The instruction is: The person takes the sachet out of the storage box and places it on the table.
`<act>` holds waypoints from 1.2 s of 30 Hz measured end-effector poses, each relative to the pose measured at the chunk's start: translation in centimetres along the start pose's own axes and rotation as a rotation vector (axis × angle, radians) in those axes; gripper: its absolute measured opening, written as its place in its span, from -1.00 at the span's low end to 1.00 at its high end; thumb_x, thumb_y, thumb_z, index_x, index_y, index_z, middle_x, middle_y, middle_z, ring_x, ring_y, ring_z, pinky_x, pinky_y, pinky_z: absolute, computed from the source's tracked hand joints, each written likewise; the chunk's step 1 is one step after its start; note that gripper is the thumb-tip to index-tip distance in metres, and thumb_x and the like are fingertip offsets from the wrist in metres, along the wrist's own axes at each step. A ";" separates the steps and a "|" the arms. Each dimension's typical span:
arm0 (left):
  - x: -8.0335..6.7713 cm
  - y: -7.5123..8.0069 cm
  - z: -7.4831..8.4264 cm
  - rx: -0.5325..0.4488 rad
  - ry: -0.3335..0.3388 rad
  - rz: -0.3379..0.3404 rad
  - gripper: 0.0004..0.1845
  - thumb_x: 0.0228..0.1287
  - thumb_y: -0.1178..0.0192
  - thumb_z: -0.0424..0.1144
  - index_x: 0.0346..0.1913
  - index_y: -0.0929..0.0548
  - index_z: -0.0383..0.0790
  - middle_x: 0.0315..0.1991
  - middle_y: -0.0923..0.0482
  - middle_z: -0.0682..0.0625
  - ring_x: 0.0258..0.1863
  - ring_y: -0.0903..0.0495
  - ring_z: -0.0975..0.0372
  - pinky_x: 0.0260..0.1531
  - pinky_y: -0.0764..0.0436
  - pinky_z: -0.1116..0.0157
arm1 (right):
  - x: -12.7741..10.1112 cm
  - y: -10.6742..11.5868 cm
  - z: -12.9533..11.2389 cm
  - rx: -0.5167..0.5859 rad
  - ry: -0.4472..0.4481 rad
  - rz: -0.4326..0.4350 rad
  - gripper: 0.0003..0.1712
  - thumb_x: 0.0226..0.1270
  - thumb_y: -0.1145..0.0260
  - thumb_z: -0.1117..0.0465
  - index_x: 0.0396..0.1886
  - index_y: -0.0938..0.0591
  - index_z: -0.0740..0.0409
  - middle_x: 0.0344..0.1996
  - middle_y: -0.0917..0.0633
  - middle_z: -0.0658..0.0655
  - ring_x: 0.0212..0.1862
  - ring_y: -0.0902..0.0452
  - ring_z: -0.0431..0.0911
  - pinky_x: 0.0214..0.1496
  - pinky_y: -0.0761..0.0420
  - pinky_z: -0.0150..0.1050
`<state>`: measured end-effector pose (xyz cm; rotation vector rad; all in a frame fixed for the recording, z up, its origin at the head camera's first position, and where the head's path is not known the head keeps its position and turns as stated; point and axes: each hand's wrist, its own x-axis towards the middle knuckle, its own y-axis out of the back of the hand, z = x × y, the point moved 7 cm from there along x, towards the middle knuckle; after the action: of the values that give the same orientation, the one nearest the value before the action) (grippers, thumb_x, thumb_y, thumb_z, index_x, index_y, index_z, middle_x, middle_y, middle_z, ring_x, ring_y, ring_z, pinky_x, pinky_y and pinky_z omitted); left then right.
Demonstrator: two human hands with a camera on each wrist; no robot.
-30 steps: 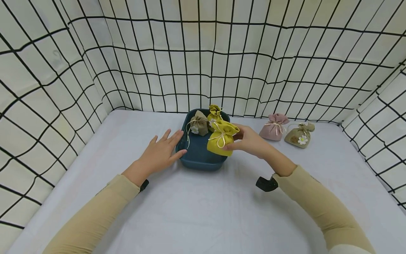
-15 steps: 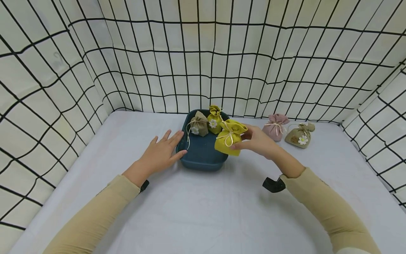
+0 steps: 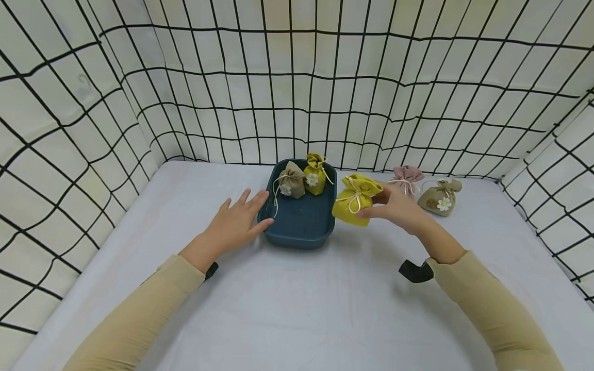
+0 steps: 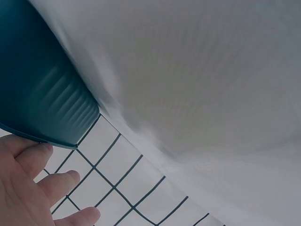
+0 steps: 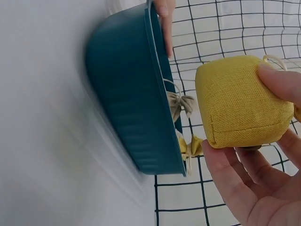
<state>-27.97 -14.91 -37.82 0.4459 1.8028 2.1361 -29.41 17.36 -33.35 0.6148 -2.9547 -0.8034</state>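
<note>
Five pouches (image 3: 350, 208) (two yellow, two khaki, one pink), one blue bin (image 3: 297, 219), two hands (image 3: 234, 222) (image 3: 396, 208)

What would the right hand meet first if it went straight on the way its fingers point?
The right hand, with the yellow pouch it holds, would probably meet the blue bin first; height is unclear, so it might pass above.

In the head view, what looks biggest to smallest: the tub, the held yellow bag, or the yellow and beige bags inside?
1. Blue tub
2. Held yellow bag
3. Inside yellow bag and beige bag: too alike to rank
</note>
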 end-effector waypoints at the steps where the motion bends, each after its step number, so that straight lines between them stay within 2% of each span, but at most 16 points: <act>1: 0.0 0.0 0.0 -0.002 0.000 -0.003 -0.16 0.58 0.03 0.22 0.66 -0.04 -0.20 0.62 -0.06 -0.13 0.60 0.07 -0.14 0.39 -0.04 -0.38 | -0.1 0.2 0.1 0.000 -0.002 0.004 -0.20 0.26 -0.51 0.21 0.44 -0.41 0.34 0.21 -0.59 0.31 0.27 -0.51 0.19 0.28 -0.54 0.10; 14: 0.0 -0.1 -0.2 -0.011 -0.001 0.001 -0.16 0.58 0.04 0.23 0.66 -0.04 -0.19 0.62 -0.05 -0.12 0.60 0.07 -0.14 0.39 -0.04 -0.38 | -1.1 2.4 1.5 -0.005 0.012 0.052 -0.22 0.28 -0.49 0.25 0.43 -0.41 0.36 0.21 -0.58 0.33 0.24 -0.52 0.16 0.14 -0.61 -0.24; 22: 0.0 -0.1 -0.2 -0.010 0.005 -0.002 -0.16 0.58 0.02 0.23 0.66 -0.04 -0.18 0.62 -0.06 -0.12 0.60 0.08 -0.13 0.40 -0.03 -0.37 | -1.5 4.0 3.6 -0.024 -0.051 0.081 -0.18 0.34 -0.46 0.22 0.50 -0.32 0.34 0.29 -0.53 0.35 0.30 -0.46 0.16 0.27 -0.53 -0.08; 28: 0.1 -0.3 -0.3 -0.008 0.005 -0.005 -0.17 0.59 0.03 0.21 0.66 -0.03 -0.19 0.63 -0.05 -0.13 0.60 0.07 -0.14 0.39 -0.02 -0.38 | -2.0 4.9 4.2 -0.024 -0.070 0.085 -0.21 0.37 -0.43 0.20 0.48 -0.33 0.39 0.27 -0.54 0.36 0.28 -0.46 0.13 0.26 -0.53 -0.12; 31: 0.1 -0.2 -0.2 -0.009 0.007 -0.007 -0.17 0.59 0.03 0.21 0.66 -0.04 -0.20 0.63 -0.04 -0.13 0.60 0.07 -0.14 0.39 -0.02 -0.38 | -2.2 5.6 4.7 -0.019 -0.088 0.094 -0.20 0.38 -0.42 0.19 0.49 -0.32 0.40 0.30 -0.51 0.38 0.31 -0.43 0.14 0.32 -0.50 -0.03; 34: 0.1 -0.2 -0.1 -0.009 0.008 -0.008 -0.17 0.59 0.03 0.20 0.66 -0.04 -0.20 0.63 -0.05 -0.14 0.60 0.07 -0.14 0.39 -0.02 -0.38 | -2.5 6.4 5.0 -0.022 -0.092 0.113 -0.21 0.39 -0.42 0.20 0.49 -0.32 0.39 0.32 -0.50 0.37 0.30 -0.45 0.09 0.35 -0.49 -0.02; 36: 0.1 -0.1 -0.1 -0.011 0.008 -0.007 -0.17 0.59 0.02 0.20 0.66 -0.04 -0.20 0.62 -0.05 -0.14 0.60 0.07 -0.14 0.39 -0.02 -0.38 | -2.7 7.0 5.1 -0.034 -0.084 0.129 -0.22 0.40 -0.42 0.21 0.49 -0.33 0.38 0.31 -0.51 0.35 0.26 -0.48 0.01 0.32 -0.51 -0.09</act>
<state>-28.09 -14.98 -37.96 0.4286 1.7938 2.1447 -30.14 26.39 -34.13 0.3937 -3.0103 -0.8868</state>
